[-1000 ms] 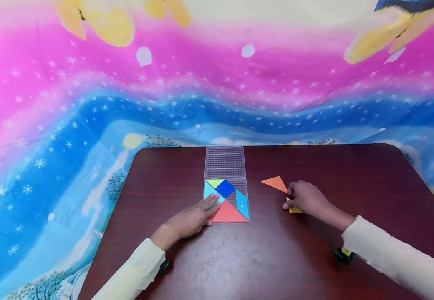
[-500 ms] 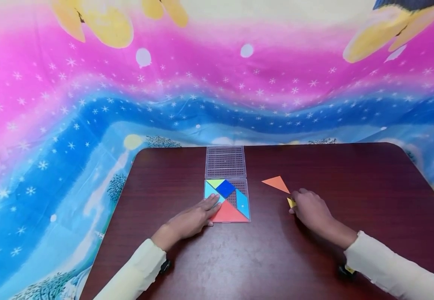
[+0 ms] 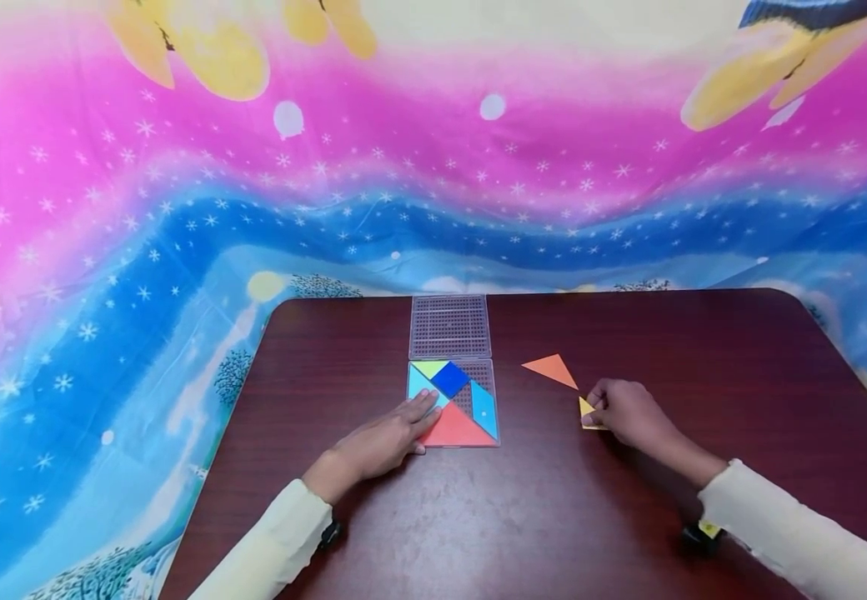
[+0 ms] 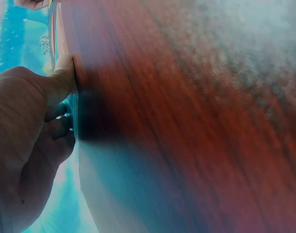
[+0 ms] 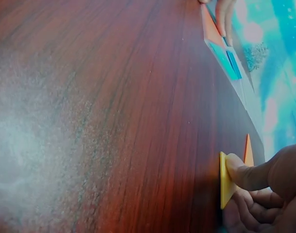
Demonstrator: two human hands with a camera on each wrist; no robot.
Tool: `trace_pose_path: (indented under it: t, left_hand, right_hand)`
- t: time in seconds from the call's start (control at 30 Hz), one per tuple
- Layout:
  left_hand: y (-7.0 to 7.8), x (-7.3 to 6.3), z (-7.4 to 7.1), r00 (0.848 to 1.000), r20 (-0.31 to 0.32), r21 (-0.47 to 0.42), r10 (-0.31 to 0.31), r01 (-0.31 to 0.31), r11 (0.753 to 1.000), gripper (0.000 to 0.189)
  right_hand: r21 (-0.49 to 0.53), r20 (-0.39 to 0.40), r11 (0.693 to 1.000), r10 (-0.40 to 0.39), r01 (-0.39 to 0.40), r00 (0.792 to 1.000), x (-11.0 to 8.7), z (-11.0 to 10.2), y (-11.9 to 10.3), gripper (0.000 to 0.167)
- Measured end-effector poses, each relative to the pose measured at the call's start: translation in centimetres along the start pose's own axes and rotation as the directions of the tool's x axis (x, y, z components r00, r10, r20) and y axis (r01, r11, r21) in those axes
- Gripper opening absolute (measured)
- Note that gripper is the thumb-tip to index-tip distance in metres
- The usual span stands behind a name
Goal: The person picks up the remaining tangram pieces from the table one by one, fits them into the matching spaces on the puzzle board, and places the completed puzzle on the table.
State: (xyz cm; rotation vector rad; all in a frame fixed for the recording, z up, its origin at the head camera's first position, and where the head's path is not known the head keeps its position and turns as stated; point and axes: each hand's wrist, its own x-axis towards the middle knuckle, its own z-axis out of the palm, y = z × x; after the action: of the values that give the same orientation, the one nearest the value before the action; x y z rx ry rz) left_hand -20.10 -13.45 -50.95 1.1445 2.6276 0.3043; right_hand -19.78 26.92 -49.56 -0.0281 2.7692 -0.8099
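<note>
Right hand point(image 3: 628, 414): thumb and fingertips closed in a pinch on the yellow triangle.
Yellow triangle point(image 3: 585, 410): right of the tray point(image 3: 480, 372), just beside the orange triangle point(image 3: 551, 369); can't tell if it's fully off the table point(image 3: 478, 525).
Left hand point(image 3: 384, 435): fingers nearly straight, resting on the light-blue triangle point(image 3: 422, 386); no curl round it seen.
Handling, my call: pinch light and near the edge, piece level; left presses gently so neighbours don't slide.
Materials: thin flat pieces, likely plastic; clear perforated tray; glossy wood-grain table.
</note>
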Motion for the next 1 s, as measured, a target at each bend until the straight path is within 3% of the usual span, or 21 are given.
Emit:
trace_pose_path:
  t: [0.3, 0.6, 1.0]
  left_hand:
    - [0.1, 0.0, 0.0, 1.0, 0.013, 0.002, -0.012, 0.012, 1.0, 0.064]
    - [0.1, 0.0, 0.0, 1.0, 0.021, -0.005, -0.021, 0.021, 1.0, 0.064]
    - [0.1, 0.0, 0.1, 0.999, 0.021, -0.001, -0.024, 0.024, 1.0, 0.063]
  right_hand:
    - [0.159, 0.122, 0.986, 0.031, -0.05, 0.992, 0.0, -1.3, 0.3, 0.016]
    - [0.32, 0.191, 0.942, 0.043, -0.103, 0.981, 1.0, -1.3, -1.8, 0.022]
    - [0.386, 0.176, 0.92, 0.005, -0.074, 0.984, 2.4, -1.6, -4.7, 0.027]
